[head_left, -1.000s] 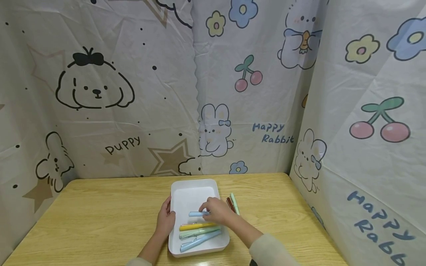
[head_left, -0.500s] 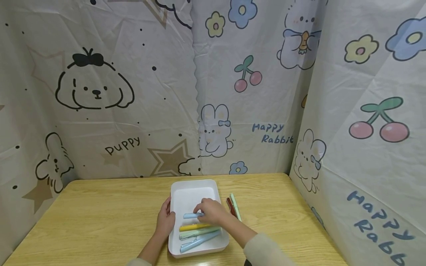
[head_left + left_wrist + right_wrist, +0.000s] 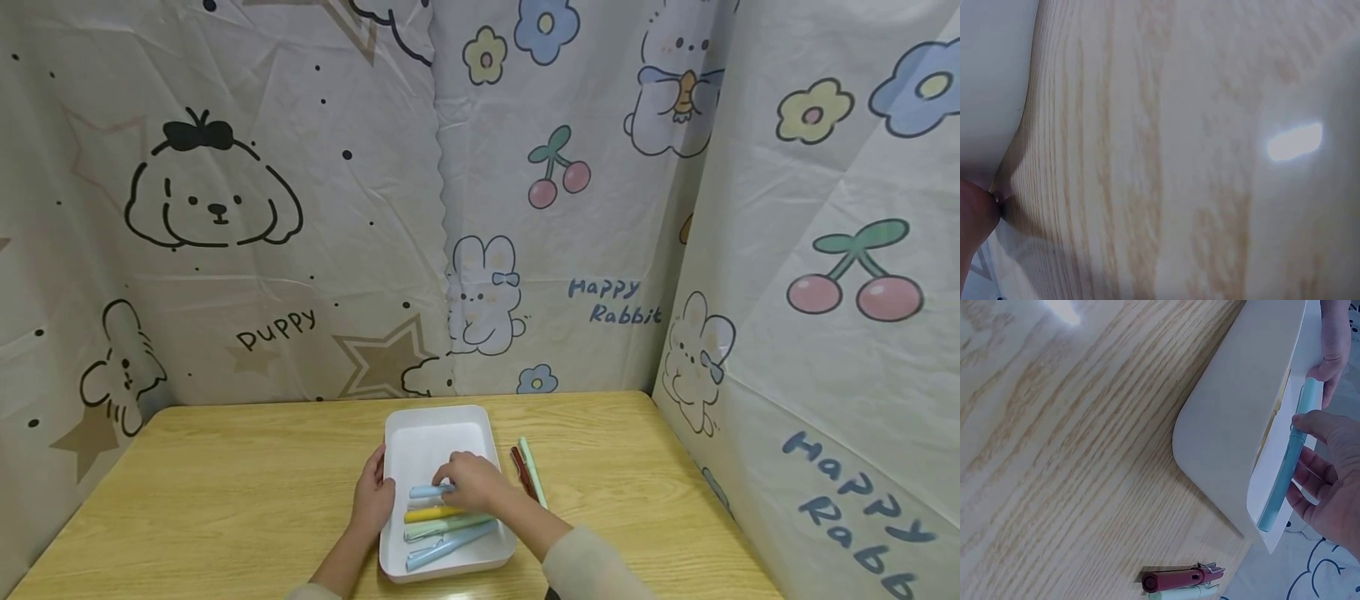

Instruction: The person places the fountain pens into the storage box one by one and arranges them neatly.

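In the head view a white tray (image 3: 438,433) sits on the table. My left hand (image 3: 373,498) grips its left side, the thumb at the rim. My right hand (image 3: 480,483) pinches a light blue pen (image 3: 426,492) over the tray, held crosswise; the right wrist view shows thumb and fingers along the pen (image 3: 1285,475). Nearer me in the tray lie a yellow pen (image 3: 431,515), a light green pen (image 3: 450,525) and another light blue pen (image 3: 453,546). The left wrist view catches just the tray wall (image 3: 991,81) and part of a finger (image 3: 975,212).
Right of the tray, a dark red pen (image 3: 522,471) and a mint green pen (image 3: 533,468) lie side by side on the wooden table (image 3: 262,483). Printed curtains (image 3: 360,208) hang behind the table and along its sides.
My right hand has moved left and slightly toward me with the light blue pen, bringing it close to the yellow pen. My left hand stays on the tray.
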`<state>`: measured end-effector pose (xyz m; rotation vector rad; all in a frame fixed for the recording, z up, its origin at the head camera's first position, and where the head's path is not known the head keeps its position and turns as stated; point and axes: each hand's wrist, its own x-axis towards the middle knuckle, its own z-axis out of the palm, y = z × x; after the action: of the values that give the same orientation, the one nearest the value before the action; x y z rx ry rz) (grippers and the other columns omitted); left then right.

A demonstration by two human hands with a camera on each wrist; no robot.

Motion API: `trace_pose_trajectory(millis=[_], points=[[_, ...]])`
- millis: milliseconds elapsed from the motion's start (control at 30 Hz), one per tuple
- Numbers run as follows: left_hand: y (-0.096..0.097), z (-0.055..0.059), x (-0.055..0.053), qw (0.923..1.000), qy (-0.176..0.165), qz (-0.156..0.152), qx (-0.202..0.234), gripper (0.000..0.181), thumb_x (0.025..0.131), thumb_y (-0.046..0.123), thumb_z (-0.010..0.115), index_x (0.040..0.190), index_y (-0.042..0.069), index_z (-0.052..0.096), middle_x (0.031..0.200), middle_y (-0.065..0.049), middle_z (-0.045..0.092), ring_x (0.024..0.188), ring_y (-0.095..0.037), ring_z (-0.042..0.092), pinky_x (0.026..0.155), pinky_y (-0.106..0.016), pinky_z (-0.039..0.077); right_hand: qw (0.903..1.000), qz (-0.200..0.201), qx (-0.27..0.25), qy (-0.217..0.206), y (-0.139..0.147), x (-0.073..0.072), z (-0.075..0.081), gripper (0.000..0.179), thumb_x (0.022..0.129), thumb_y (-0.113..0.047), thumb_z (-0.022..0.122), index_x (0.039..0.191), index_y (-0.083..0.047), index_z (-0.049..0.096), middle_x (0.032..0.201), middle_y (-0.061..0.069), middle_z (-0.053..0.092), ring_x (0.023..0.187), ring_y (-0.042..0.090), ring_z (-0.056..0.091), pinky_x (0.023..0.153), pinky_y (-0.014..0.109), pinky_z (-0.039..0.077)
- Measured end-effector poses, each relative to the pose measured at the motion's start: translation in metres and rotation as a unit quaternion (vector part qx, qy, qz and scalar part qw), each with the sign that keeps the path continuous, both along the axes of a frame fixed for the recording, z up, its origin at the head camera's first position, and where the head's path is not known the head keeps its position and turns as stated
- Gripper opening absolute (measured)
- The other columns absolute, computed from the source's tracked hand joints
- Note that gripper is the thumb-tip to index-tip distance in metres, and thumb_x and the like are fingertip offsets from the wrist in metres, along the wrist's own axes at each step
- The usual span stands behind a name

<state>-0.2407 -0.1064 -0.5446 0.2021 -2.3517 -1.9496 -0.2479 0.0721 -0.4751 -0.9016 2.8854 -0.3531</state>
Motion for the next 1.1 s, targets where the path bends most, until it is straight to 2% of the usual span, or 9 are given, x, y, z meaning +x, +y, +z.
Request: trace_pose_trajectory(millis=[333, 1100], points=[[-0.001, -0.001, 0.000, 0.9999, 0.009, 0.000, 0.006, 0.059, 0.089, -0.006, 0.034, 0.146, -0.002, 0.020, 0.151, -0.025, 0.024, 0.138, -0.041, 0.027, 0.112, -0.051, 0.029, 1.0000, -0.008, 0.000, 0.006, -0.001, -0.002, -0.006, 0.021, 0.079, -0.022, 0.070, 0.100, -0.023, 0.073, 0.078, -0.007, 0.055, 0.068, 0.004, 0.044, 0.059, 0.016, 0.040], [-0.001, -0.004, -0.002, 1.0000, 0.005, -0.004, 0.007, 0.060, 0.090, -0.005, 0.034, 0.147, 0.000, 0.019, 0.152, -0.024, 0.023, 0.138, -0.039, 0.027, 0.112, -0.050, 0.029, 0.9998, -0.013, 0.009, 0.010, -0.004, -0.003, -0.012, 0.020, 0.080, -0.024, 0.070, 0.100, -0.024, 0.074, 0.080, -0.007, 0.059, 0.067, 0.004, 0.043, 0.058, 0.017, 0.039]])
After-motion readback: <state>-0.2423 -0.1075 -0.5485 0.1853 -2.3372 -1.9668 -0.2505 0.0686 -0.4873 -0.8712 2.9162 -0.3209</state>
